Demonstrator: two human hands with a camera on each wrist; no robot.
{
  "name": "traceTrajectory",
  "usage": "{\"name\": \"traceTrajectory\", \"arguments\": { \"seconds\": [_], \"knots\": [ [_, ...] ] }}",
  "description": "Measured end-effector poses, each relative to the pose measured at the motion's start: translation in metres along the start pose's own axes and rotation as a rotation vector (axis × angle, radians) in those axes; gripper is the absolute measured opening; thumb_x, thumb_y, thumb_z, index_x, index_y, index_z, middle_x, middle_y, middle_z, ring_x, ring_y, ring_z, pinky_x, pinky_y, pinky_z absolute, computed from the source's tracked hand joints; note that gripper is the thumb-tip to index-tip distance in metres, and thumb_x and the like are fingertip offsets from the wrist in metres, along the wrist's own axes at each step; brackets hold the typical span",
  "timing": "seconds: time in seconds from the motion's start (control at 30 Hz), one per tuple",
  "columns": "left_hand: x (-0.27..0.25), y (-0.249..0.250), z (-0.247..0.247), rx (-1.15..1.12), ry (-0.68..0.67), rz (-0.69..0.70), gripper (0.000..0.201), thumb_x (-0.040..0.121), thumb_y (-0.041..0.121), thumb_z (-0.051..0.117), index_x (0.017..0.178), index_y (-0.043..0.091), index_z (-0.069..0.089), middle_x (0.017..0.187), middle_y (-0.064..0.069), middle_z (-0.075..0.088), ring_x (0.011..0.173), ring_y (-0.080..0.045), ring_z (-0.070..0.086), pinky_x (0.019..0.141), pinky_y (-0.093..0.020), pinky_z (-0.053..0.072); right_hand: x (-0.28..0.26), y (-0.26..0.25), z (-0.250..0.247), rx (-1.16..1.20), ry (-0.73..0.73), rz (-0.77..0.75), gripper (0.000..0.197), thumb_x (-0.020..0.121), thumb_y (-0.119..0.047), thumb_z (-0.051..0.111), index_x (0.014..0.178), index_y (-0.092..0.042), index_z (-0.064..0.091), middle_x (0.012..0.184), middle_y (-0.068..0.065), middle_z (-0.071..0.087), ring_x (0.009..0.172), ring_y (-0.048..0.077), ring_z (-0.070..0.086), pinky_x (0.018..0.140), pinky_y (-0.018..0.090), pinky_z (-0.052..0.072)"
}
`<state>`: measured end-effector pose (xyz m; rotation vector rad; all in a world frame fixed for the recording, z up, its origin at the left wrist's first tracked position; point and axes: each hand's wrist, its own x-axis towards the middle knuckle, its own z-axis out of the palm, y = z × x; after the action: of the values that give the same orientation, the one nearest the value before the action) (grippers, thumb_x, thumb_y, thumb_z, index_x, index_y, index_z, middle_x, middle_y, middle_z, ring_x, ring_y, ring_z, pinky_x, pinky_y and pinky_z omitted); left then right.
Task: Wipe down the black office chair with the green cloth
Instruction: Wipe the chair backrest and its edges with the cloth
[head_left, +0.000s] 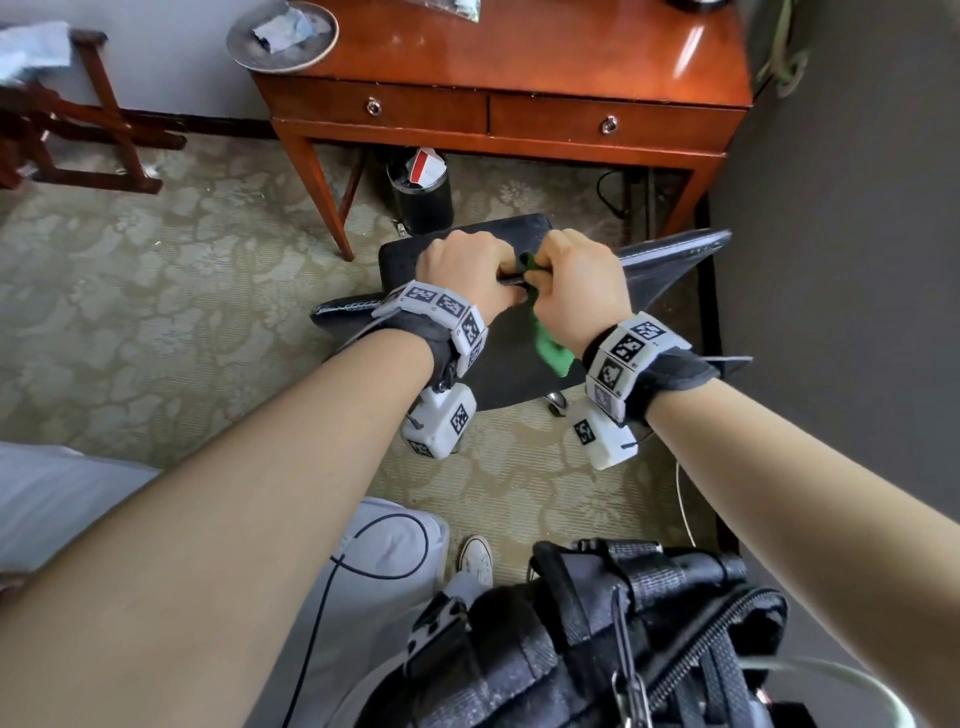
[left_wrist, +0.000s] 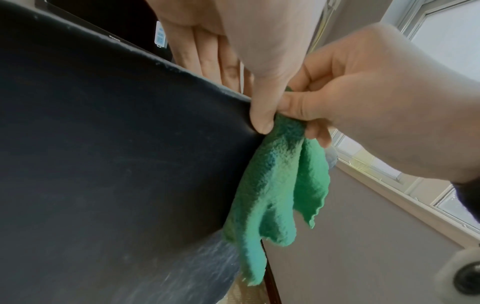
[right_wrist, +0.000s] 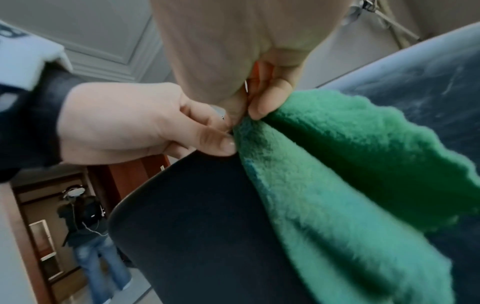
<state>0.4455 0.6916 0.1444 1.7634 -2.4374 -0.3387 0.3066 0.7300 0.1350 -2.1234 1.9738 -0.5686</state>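
Note:
The black office chair (head_left: 498, 369) stands in front of me, its backrest toward me. My left hand (head_left: 462, 265) grips the backrest's top edge, fingers over the far side and thumb (left_wrist: 261, 120) on the near face of the chair (left_wrist: 116, 144). Right beside it, my right hand (head_left: 576, 280) pinches the top of the green cloth (head_left: 550, 348) between thumb and fingers. The cloth (left_wrist: 280, 185) hangs down along the backrest's side edge. In the right wrist view the cloth (right_wrist: 350, 174) drapes over the chair (right_wrist: 207, 226), with the left hand (right_wrist: 130, 123) touching the right hand (right_wrist: 254, 102).
A red-brown wooden desk (head_left: 519, 57) with two drawers stands behind the chair, a black bin (head_left: 421, 200) under it. A grey wall (head_left: 831, 260) runs close on the right. A wooden rack (head_left: 93, 130) is far left. A person in jeans (right_wrist: 91, 236) shows in the background.

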Motion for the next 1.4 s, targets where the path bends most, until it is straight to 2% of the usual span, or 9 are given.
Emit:
{"name": "traceTrajectory", "arguments": {
  "seconds": [0.23,0.33,0.47,0.57,0.7,0.87,1.07,1.27,1.4],
  "knots": [
    [-0.001,-0.005,0.006,-0.102,0.007,-0.044,0.026,0.077,0.057,0.072,0.094,0.039,0.073,0.095,0.008,0.074,0.096,-0.025,0.067,0.084,-0.040,0.054,0.000,0.039,-0.013,-0.031,0.059,0.060,0.011,0.087,-0.018,0.061,0.089,-0.008,0.056,0.093,0.013,0.060,0.083,0.036,0.058,0.068,0.039,0.047],
    [-0.001,-0.007,0.005,-0.125,-0.007,-0.046,0.024,0.077,0.057,0.072,0.093,0.039,0.073,0.093,0.009,0.074,0.094,-0.022,0.068,0.084,-0.039,0.055,0.004,0.070,-0.025,-0.056,0.116,0.133,0.012,0.085,-0.016,0.062,0.090,-0.004,0.060,0.093,0.017,0.063,0.085,0.039,0.060,0.070,0.042,0.049],
    [-0.002,-0.004,0.004,-0.116,-0.004,-0.055,0.026,0.079,0.056,0.072,0.098,0.037,0.073,0.095,0.008,0.074,0.095,-0.023,0.067,0.084,-0.037,0.054,0.004,0.095,-0.037,-0.057,0.172,0.203,0.011,0.085,-0.014,0.062,0.090,-0.004,0.061,0.095,0.018,0.065,0.088,0.040,0.060,0.069,0.036,0.043],
    [-0.003,-0.003,0.006,-0.104,0.026,-0.062,0.025,0.080,0.055,0.072,0.098,0.038,0.074,0.095,0.008,0.074,0.096,-0.024,0.066,0.081,-0.035,0.052,0.003,0.083,-0.030,-0.011,0.189,0.186,0.009,0.085,-0.013,0.062,0.087,-0.004,0.060,0.093,0.018,0.065,0.086,0.038,0.060,0.069,0.033,0.039],
    [-0.007,0.001,0.009,-0.094,0.043,-0.083,0.027,0.079,0.056,0.071,0.099,0.039,0.073,0.097,0.006,0.073,0.098,-0.027,0.065,0.082,-0.036,0.051,-0.003,0.040,-0.008,0.045,0.105,0.082,0.008,0.086,-0.016,0.060,0.087,-0.008,0.059,0.092,0.013,0.062,0.083,0.034,0.060,0.071,0.039,0.048],
    [-0.009,0.004,0.005,-0.026,0.050,-0.052,0.025,0.082,0.048,0.067,0.094,0.027,0.071,0.094,-0.003,0.071,0.098,-0.033,0.063,0.069,-0.033,0.040,-0.003,-0.004,0.006,0.002,0.017,-0.010,0.009,0.085,-0.012,0.059,0.086,-0.010,0.051,0.090,0.010,0.056,0.075,0.033,0.054,0.061,0.033,0.032],
    [-0.010,0.004,0.003,-0.035,0.025,-0.028,0.025,0.084,0.049,0.067,0.100,0.031,0.073,0.098,-0.002,0.071,0.100,-0.033,0.064,0.072,-0.034,0.046,-0.003,0.002,-0.001,-0.025,-0.001,-0.028,0.011,0.087,-0.015,0.059,0.092,-0.008,0.054,0.093,0.012,0.058,0.079,0.035,0.056,0.063,0.036,0.039],
    [-0.005,0.002,-0.002,-0.088,-0.020,-0.042,0.023,0.083,0.050,0.071,0.101,0.036,0.074,0.100,0.004,0.074,0.097,-0.027,0.066,0.081,-0.036,0.055,0.002,0.050,-0.022,-0.054,0.087,0.107,0.013,0.086,-0.017,0.060,0.091,-0.005,0.058,0.094,0.017,0.063,0.086,0.039,0.060,0.072,0.041,0.049],
    [-0.006,0.002,0.002,-0.098,0.007,-0.049,0.025,0.083,0.052,0.070,0.102,0.035,0.074,0.101,0.005,0.074,0.098,-0.026,0.067,0.085,-0.037,0.054,0.001,0.064,-0.024,-0.022,0.142,0.127,0.010,0.084,-0.014,0.062,0.087,-0.004,0.059,0.090,0.017,0.065,0.082,0.038,0.060,0.069,0.037,0.046]
  ]
}}
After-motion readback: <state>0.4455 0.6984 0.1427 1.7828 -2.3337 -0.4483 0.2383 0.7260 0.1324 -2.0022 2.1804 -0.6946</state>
